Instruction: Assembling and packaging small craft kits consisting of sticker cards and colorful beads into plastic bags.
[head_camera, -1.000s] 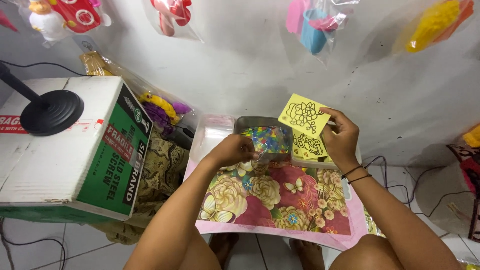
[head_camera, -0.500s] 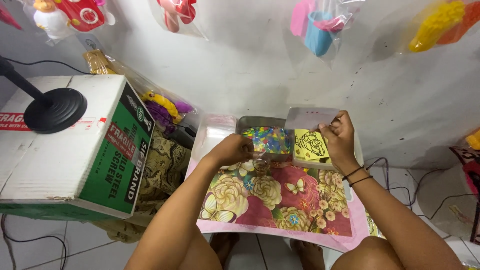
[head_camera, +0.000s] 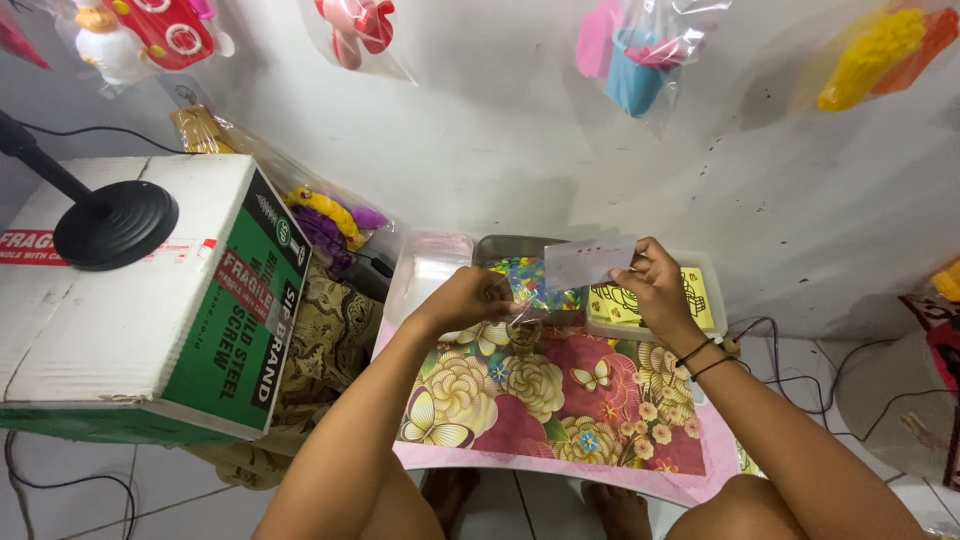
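Note:
My right hand (head_camera: 655, 288) pinches a clear plastic sleeve (head_camera: 590, 262) and holds it above the back of the low floral-covered table (head_camera: 560, 415). My left hand (head_camera: 468, 298) is beside it, fingers curled together close to the sleeve's lower left corner. Whether they grip the plastic is unclear. Below the sleeve sits a metal tray of small colourful pieces (head_camera: 522, 272). A clear box with yellow patterned cards (head_camera: 692, 300) lies under my right wrist.
A clear plastic container (head_camera: 430, 265) stands left of the tray. A large green and white cardboard box (head_camera: 180, 320) carrying a black lamp base (head_camera: 115, 222) is at the left. Bagged toys (head_camera: 640, 55) hang on the wall. Cables (head_camera: 800, 365) trail at the right.
A second ago my right hand held a yellow card up. That card is now out of the hand, which holds the clear sleeve instead. My left hand has shifted right toward the sleeve.

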